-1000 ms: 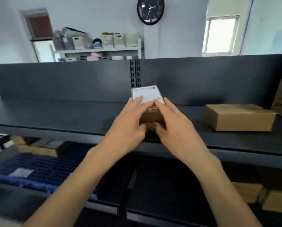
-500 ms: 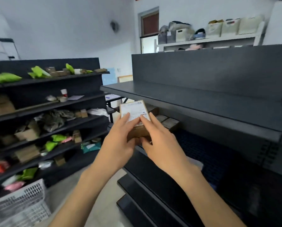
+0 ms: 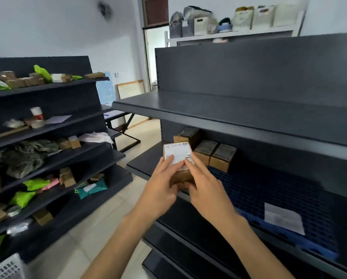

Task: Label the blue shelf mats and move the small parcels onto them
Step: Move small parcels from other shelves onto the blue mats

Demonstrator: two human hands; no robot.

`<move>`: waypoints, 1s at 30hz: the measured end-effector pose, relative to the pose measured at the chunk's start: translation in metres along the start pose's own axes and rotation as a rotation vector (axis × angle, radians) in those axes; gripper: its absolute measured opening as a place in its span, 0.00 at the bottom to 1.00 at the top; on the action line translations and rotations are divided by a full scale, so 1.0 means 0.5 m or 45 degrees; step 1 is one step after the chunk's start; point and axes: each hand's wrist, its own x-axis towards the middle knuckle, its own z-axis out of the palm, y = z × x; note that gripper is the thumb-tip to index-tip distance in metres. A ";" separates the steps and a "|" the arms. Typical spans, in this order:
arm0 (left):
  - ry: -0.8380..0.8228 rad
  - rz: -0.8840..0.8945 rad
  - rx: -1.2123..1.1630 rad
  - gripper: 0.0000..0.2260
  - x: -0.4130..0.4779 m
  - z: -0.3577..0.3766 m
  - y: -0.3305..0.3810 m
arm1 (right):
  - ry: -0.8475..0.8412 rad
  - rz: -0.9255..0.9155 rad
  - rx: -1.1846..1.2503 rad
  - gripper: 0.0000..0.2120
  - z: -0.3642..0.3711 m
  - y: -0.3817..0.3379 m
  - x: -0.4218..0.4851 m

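Head view: you've got the small parcel point(image 3: 177, 156) up in both hands, in the air in front of the mid shelf point(image 3: 140, 164) of the rack on your R. It's off the blue mat point(image 3: 269, 194), just left of the mat's near-left end. L hand point(image 3: 160, 190) is curled round the parcel's left side, fingers up over the white shipping label on top. R hand point(image 3: 206, 190) grips the right side, index tip pressed on that label. So that's a firm two-hand hold, box tilted w/ the label face toward you.

The mat lies on the mid shelf, a perforated grid, and a white paper label point(image 3: 282, 218) sits near its front edge. Two brown boxes point(image 3: 215, 156) stand side by side, touching, at the mat's far-left end. A third box point(image 3: 186, 135) is behind them, further left. Can't tell if any are on the mat.

Dark top shelf point(image 3: 229, 111) runs above. On your L there's a 2nd rack point(image 3: 47, 121) w/ green bags point(image 3: 42, 73), brown boxes and a tape roll point(image 3: 37, 123). A white basket point(image 3: 5, 266) is in the bottom-left corner.
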 end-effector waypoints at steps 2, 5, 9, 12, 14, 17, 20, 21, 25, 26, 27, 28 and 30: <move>-0.038 0.050 -0.088 0.30 0.081 0.045 -0.039 | 0.111 0.054 -0.058 0.33 0.022 0.054 0.052; -0.080 0.132 -0.256 0.32 0.199 0.111 -0.080 | 0.262 0.176 -0.160 0.31 0.055 0.141 0.131; -0.116 0.171 -0.341 0.34 0.317 0.148 -0.138 | 0.390 0.307 -0.242 0.30 0.082 0.238 0.220; -0.073 0.175 -0.121 0.30 0.416 0.165 -0.230 | 0.401 0.370 -0.279 0.25 0.104 0.308 0.281; -0.078 0.184 0.071 0.27 0.473 0.173 -0.278 | 0.369 0.454 -0.318 0.19 0.118 0.343 0.311; -0.235 0.173 0.303 0.28 0.533 0.190 -0.334 | 0.306 0.573 -0.373 0.13 0.143 0.368 0.339; -0.334 0.277 0.449 0.25 0.562 0.211 -0.368 | 0.276 0.610 -0.462 0.14 0.161 0.381 0.354; -0.342 0.330 0.454 0.19 0.568 0.215 -0.377 | 0.279 0.604 -0.502 0.15 0.164 0.385 0.359; -0.358 0.438 0.299 0.08 0.585 0.217 -0.399 | 0.227 0.583 -0.537 0.05 0.165 0.373 0.372; -0.356 0.473 0.314 0.08 0.589 0.217 -0.401 | 0.214 0.582 -0.516 0.04 0.167 0.367 0.376; -0.340 0.524 0.342 0.07 0.592 0.218 -0.404 | 0.212 0.585 -0.500 0.07 0.171 0.363 0.379; -0.320 0.561 0.365 0.06 0.592 0.219 -0.406 | 0.216 0.591 -0.479 0.09 0.173 0.358 0.383; -0.290 0.605 0.339 0.02 0.591 0.223 -0.416 | 0.227 0.605 -0.464 0.09 0.179 0.355 0.391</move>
